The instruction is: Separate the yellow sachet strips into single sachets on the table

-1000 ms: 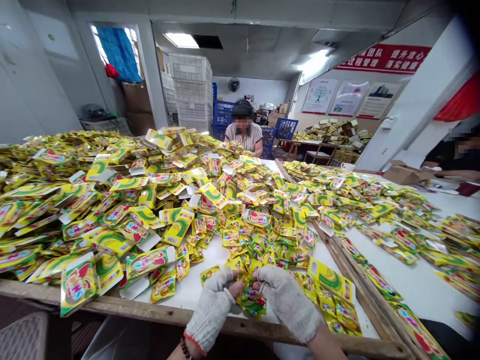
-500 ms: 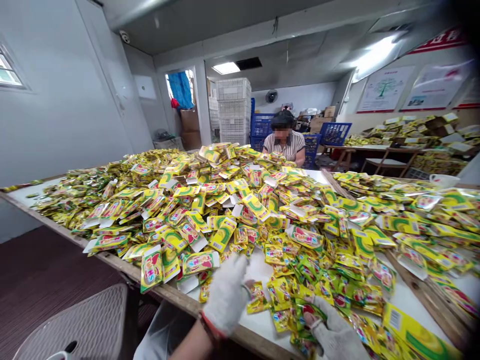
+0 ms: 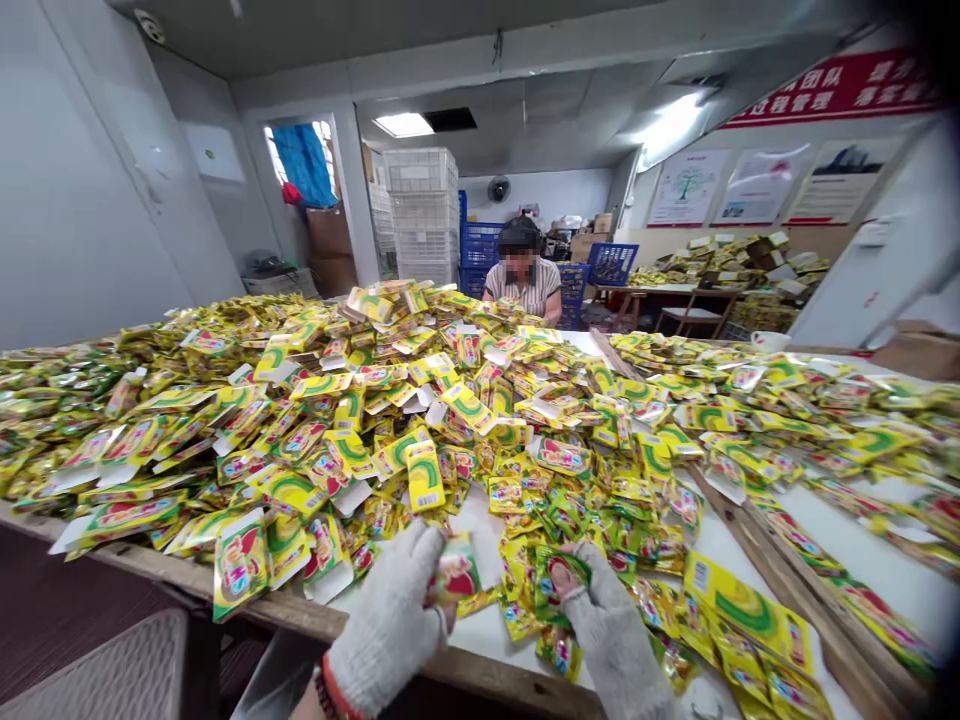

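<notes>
My left hand (image 3: 390, 625), in a white knit glove, is closed on a small yellow-green-red sachet (image 3: 457, 570) held just above the table's near edge. My right hand (image 3: 607, 630), also gloved, grips a stack of similar sachets (image 3: 551, 580) with the thumb on top. Both hands hover close together over a bare white patch of table (image 3: 480, 625). Right behind them lies a huge heap of yellow sachets and flat carton blanks (image 3: 390, 410).
A wooden rail (image 3: 757, 545) splits the table from another section covered in sachets on the right. A person in a striped shirt (image 3: 523, 280) sits at the far end. White and blue crates (image 3: 420, 210) stand behind. A grey mesh stool (image 3: 112, 680) is at lower left.
My left hand reached into the heap and came back closed on one sachet. My right hand kept its stack and rose slightly. The camera swung left, then back right.
</notes>
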Demonstrator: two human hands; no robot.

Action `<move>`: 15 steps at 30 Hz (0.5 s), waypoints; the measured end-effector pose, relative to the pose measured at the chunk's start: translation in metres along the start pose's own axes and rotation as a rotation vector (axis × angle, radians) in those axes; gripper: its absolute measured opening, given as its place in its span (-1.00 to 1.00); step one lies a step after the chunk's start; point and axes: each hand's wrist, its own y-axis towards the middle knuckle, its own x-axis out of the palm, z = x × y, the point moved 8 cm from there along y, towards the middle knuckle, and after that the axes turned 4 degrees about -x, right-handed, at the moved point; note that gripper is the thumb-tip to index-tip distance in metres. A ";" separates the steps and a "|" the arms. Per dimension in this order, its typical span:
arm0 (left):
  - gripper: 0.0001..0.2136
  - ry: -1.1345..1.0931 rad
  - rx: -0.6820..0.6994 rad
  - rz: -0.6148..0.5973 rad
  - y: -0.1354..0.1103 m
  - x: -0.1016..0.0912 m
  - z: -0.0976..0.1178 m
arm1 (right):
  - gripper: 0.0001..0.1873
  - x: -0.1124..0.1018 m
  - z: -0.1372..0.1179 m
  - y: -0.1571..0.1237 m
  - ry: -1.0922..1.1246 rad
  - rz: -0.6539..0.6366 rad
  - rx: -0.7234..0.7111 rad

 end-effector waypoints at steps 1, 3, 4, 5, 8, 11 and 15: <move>-0.51 -0.071 0.040 -0.002 -0.005 0.012 0.011 | -0.60 -0.002 -0.006 0.000 -0.046 0.033 -0.032; -0.49 -0.170 0.094 0.006 -0.012 0.031 0.025 | -0.65 -0.005 -0.014 -0.002 -0.128 0.039 -0.065; -0.46 -0.198 0.111 0.017 -0.015 0.038 0.029 | -0.67 -0.006 -0.016 -0.002 -0.155 0.012 -0.085; -0.42 -0.215 0.131 0.031 -0.017 0.042 0.032 | -0.70 -0.006 -0.019 -0.003 -0.178 -0.024 -0.106; -0.41 -0.239 0.211 0.026 -0.021 0.047 0.043 | -0.79 -0.007 -0.029 -0.005 -0.302 -0.163 -0.184; -0.41 -0.287 0.287 -0.014 -0.022 0.045 0.059 | -0.80 -0.006 -0.037 -0.007 -0.513 -0.207 -0.280; -0.45 -0.375 0.269 0.010 -0.020 0.045 0.075 | -0.72 -0.006 -0.030 -0.010 -0.678 -0.025 -0.309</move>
